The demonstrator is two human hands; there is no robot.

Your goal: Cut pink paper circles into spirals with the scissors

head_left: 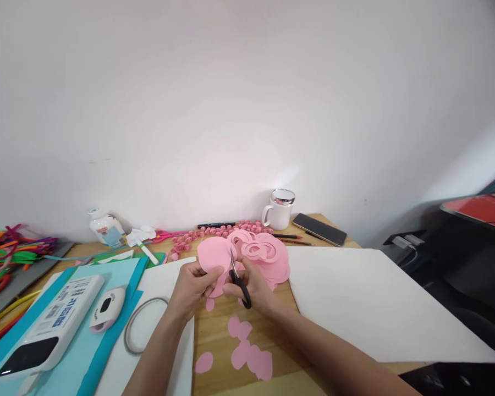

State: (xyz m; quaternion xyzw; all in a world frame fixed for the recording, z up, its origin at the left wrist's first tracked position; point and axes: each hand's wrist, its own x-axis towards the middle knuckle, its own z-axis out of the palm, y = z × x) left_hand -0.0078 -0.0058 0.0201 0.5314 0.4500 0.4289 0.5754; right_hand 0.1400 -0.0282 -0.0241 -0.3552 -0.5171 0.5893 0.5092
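Observation:
My left hand (196,289) pinches the lower edge of a round pink paper piece (214,253), holding it up above the wooden table. In my right hand (251,286) is a pair of scissors (244,291) with black handles, its blades pointing up at the paper's right edge. Whether the blades are apart is hard to see. Behind and right of my hands lies a heap of pink paper circles and rings (276,267). Several small pink petal-shaped cutouts (241,352) lie on the tabletop below my hands.
A white mug (279,212), a phone (319,229) and small pink paper buds (190,237) line the wall. White boards (367,302) lie at both sides. On the left are a white device (53,324), a tape ring (132,330), a bottle (107,228) and colourful pipe cleaners (16,250).

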